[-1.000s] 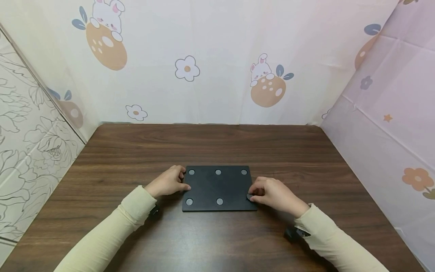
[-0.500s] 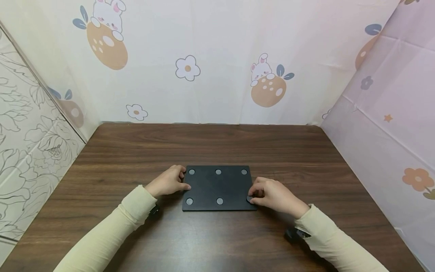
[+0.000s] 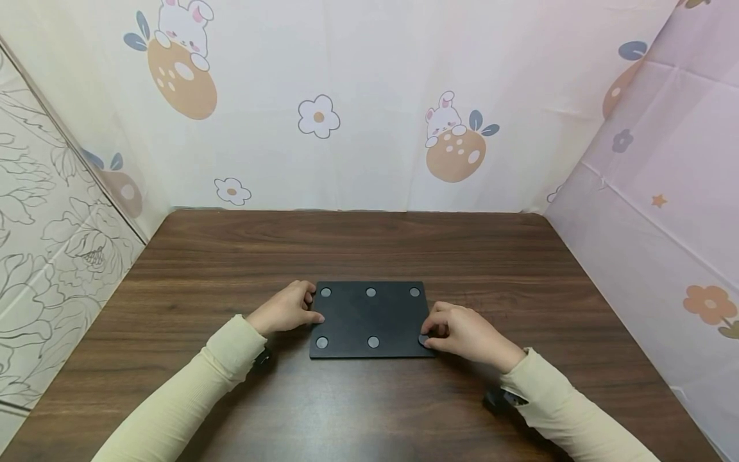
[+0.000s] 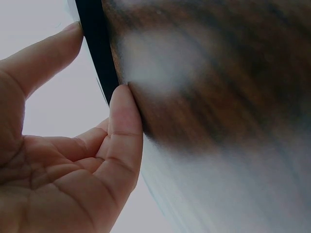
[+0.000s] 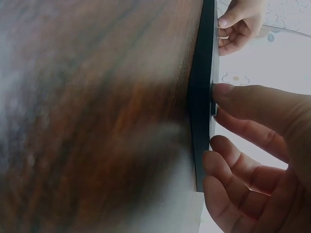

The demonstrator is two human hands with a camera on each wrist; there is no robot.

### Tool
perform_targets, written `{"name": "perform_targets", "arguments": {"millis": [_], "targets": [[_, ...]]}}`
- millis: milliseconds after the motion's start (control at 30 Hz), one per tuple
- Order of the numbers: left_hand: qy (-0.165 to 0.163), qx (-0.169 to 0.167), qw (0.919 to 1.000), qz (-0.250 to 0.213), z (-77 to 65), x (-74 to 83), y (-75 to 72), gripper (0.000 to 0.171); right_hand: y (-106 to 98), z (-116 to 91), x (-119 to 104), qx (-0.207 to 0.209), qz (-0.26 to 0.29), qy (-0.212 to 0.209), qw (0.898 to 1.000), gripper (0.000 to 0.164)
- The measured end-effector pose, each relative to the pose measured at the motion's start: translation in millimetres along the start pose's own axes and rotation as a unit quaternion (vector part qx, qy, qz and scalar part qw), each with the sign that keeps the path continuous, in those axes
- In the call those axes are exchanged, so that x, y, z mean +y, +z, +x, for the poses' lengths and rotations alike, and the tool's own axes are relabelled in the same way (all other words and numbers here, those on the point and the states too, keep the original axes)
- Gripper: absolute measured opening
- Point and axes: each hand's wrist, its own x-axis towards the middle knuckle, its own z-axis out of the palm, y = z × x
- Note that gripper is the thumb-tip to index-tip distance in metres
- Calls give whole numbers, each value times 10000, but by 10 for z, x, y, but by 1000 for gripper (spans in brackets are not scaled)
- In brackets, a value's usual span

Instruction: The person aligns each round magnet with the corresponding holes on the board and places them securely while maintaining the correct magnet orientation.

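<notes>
A flat black board (image 3: pixel 375 317) lies on the wooden table, with round grey discs such as this near-middle disc (image 3: pixel 373 342) set along its far and near edges. My left hand (image 3: pixel 286 309) holds the board's left edge, thumb over the top face and a finger against the side, as the left wrist view shows. At the near right corner, my right hand (image 3: pixel 464 330) pinches a dark round disc (image 3: pixel 424 340) between thumb and index finger. The right wrist view shows that thin disc (image 5: pixel 214 108) at the board's top face; its seat is hidden by the fingers.
The brown wooden table (image 3: pixel 369 244) extends around the board on all sides. A patterned curtain (image 3: pixel 375 128) rises behind its far edge, and others stand left and right. A dark device (image 3: pixel 498 399) sits under the right wrist.
The right fingertips have shifted slightly toward the near edge, and the tilted disc now looks lower and flatter at the corner. The left hand and the board look unchanged.
</notes>
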Motion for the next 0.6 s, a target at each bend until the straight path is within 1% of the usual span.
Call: {"name": "perform_targets", "arguments": {"millis": [600], "targets": [[22,24,10000,-16,4,-3,5,64,-10,-1,-8,-55,31,-25,10000,14]]}}
